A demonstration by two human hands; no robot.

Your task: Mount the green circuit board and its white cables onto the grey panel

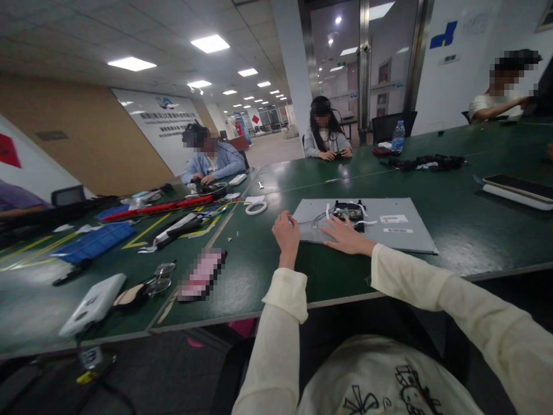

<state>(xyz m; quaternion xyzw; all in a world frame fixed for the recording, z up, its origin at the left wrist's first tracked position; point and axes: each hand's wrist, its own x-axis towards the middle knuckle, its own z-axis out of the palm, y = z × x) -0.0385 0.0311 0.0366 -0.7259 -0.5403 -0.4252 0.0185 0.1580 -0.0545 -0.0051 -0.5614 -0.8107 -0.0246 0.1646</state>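
Left hand and right hand at one grey panel

At the left of the frame, one blue tray sits on the green table. Below it, in the lower left, lie one white device, one pair of glasses and, farther right, one pink phone. One white ring lies left of the panel.

The panel lies flat right of the frame's centre: a smooth, thin rectangle. On it are one black-edged circuit board, at least three white strips, thin wires running leftward from the board, and two white labels to its right.

The left hand is raised at the panel's left edge, wrist upright, fingers curled in by the wire ends; whether they pinch a wire I cannot tell. The right hand reaches in from the right, palm down, fingers extended and loose over the panel just beside the board, clasping nothing.

One water bottle stands at upper right. Four other people sit around the table.
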